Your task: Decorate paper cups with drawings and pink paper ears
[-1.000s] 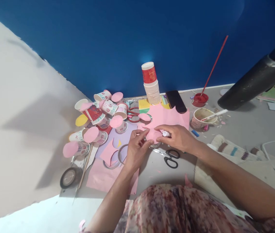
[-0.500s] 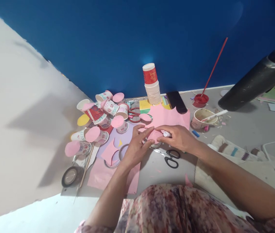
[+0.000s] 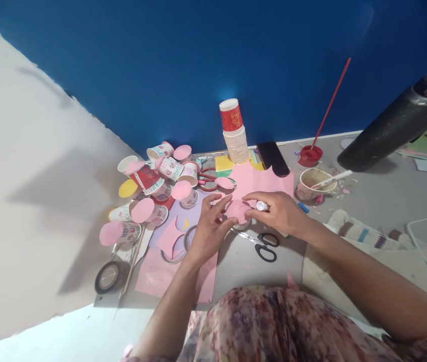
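My left hand (image 3: 209, 229) presses its fingertips on a round pink paper disc (image 3: 238, 210) that covers a small paper cup, whose rim shows below the disc. My right hand (image 3: 279, 211) grips a small white glue stick (image 3: 261, 205) and also touches the disc's right edge. Both hands meet over a large pink paper sheet (image 3: 262, 182). Black-handled scissors (image 3: 264, 245) lie just in front of my right hand.
A heap of printed paper cups with pink disc lids (image 3: 153, 186) lies at the left. A stack of cups (image 3: 235, 133) stands against the blue wall. A red paint pot with brush (image 3: 310, 155), a cup holding a marker (image 3: 313, 182), tape rolls (image 3: 110, 275) and pink paper scraps (image 3: 161, 276) lie around.
My hands have stayed over the pink disc, with only small shifts of the fingers. The glue stick in my right hand has tipped slightly to the right.
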Available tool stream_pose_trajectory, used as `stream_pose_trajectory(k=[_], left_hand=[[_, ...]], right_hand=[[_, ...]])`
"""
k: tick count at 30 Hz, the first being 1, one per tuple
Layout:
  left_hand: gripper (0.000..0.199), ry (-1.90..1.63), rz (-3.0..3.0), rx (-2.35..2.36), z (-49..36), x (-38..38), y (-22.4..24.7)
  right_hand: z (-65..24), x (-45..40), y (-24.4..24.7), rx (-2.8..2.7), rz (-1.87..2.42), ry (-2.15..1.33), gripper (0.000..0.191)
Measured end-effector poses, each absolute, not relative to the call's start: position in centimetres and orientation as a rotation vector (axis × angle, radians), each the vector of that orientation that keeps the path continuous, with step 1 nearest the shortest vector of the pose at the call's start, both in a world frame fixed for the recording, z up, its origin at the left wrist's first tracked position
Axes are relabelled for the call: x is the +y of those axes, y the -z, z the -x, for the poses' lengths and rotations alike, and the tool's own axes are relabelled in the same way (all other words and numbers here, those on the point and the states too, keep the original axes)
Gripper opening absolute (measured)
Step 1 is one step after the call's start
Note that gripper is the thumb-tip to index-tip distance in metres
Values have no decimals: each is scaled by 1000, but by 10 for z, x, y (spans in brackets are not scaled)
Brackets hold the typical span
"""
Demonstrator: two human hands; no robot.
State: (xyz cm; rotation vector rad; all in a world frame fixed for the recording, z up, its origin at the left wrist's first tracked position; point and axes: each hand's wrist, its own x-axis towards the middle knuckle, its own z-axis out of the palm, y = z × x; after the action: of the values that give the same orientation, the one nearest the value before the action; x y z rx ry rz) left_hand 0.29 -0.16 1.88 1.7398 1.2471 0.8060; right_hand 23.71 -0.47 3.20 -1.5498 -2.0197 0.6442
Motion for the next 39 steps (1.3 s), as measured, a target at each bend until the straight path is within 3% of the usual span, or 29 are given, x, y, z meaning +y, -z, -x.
stream_pose_trajectory(k=[8, 24, 29, 33, 39], left_hand=[[41, -859, -1929, 1298, -7, -23, -12], [36, -973, -1776, 1394, -10, -21, 0], [36, -1045, -1546, 1397, -13, -16, -2], [23, -1032, -1250, 1453, -16, -4, -5], [39, -981, -1135, 1380, -22, 7, 0]], right_hand=[[-239, -9, -33, -2254, 1593, -422, 21], [-238, -7, -30, -2186, 1582, -465, 22], [-238, -6, -29, -2117, 1601, -538, 22], [-238, -4, -27, -1973, 1661, -614, 28], [-237, 0, -20, -1881, 1707, -675, 32]])
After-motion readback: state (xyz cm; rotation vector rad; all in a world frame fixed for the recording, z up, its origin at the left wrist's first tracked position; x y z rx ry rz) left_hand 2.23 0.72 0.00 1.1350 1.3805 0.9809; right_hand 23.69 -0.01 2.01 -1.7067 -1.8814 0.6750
